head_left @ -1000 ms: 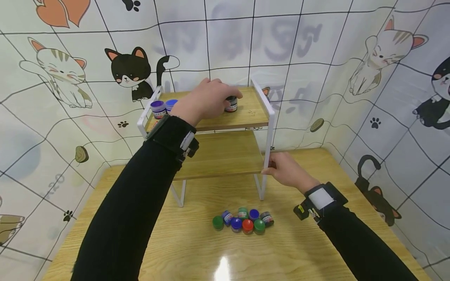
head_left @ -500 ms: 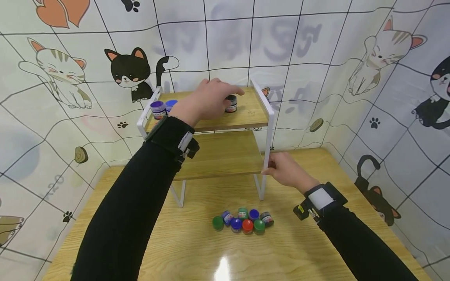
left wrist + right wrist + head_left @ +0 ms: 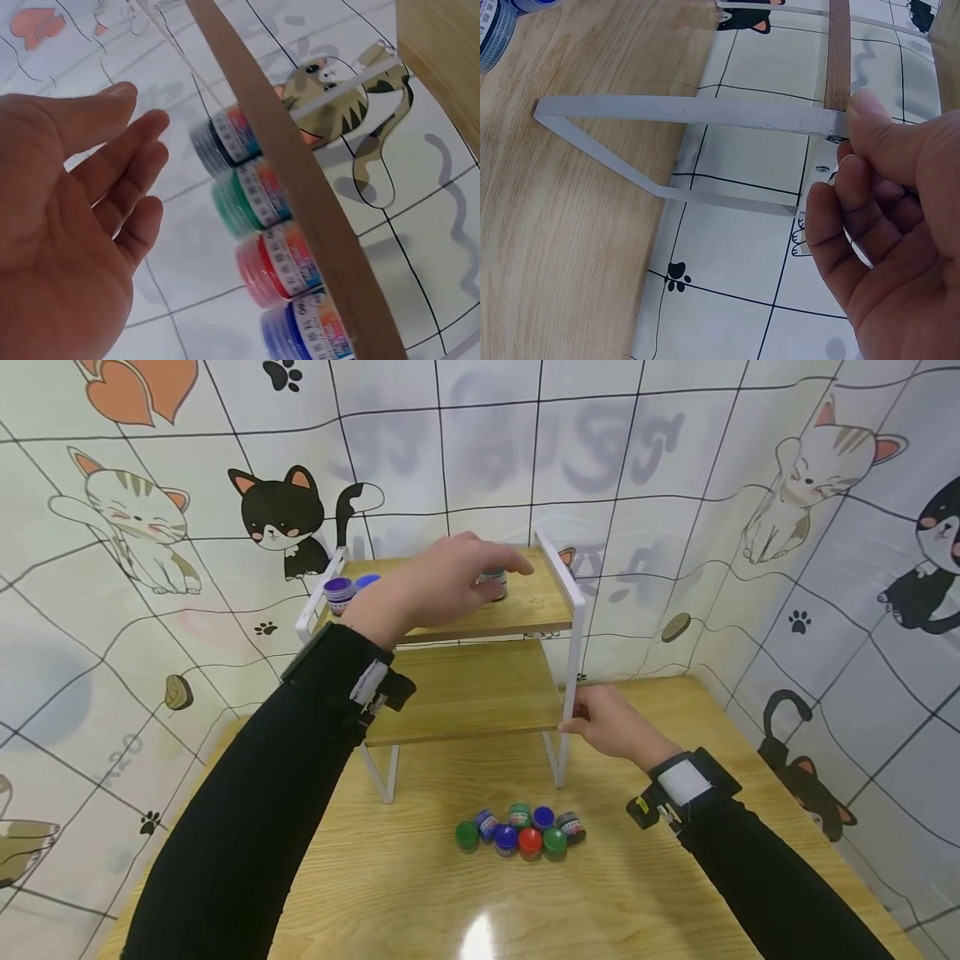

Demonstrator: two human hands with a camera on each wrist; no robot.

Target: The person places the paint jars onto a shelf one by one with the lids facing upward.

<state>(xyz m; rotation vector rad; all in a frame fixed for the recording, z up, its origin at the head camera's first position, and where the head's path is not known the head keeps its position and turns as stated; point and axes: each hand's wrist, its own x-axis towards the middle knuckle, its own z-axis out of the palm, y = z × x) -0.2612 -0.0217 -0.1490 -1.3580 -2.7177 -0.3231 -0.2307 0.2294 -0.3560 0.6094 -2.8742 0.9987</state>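
Observation:
My left hand (image 3: 450, 578) hovers over the top board of a two-tier wood-and-white-metal shelf (image 3: 480, 689), fingers loosely bent around nothing. Beside it stands a black paint jar (image 3: 495, 583), partly hidden by the hand. In the left wrist view that black jar (image 3: 232, 137) heads a row with a green jar (image 3: 251, 196), a red jar (image 3: 279, 264) and a blue jar (image 3: 307, 328); a gap separates them from the fingers. My right hand (image 3: 617, 727) pinches the shelf's white side frame (image 3: 690, 111) at the lower board's front corner.
A purple jar (image 3: 340, 594) and a blue-lidded jar (image 3: 367, 581) stand at the top board's left end. Several loose paint jars, including a red one (image 3: 530, 842), lie clustered on the wooden table (image 3: 390, 885) before the shelf. A cat-print cloth (image 3: 480, 452) surrounds the table.
My left hand has let go of the black jar and shifted slightly toward me, its forearm moving left. The jar stays in place on the board. My right hand keeps its grip.

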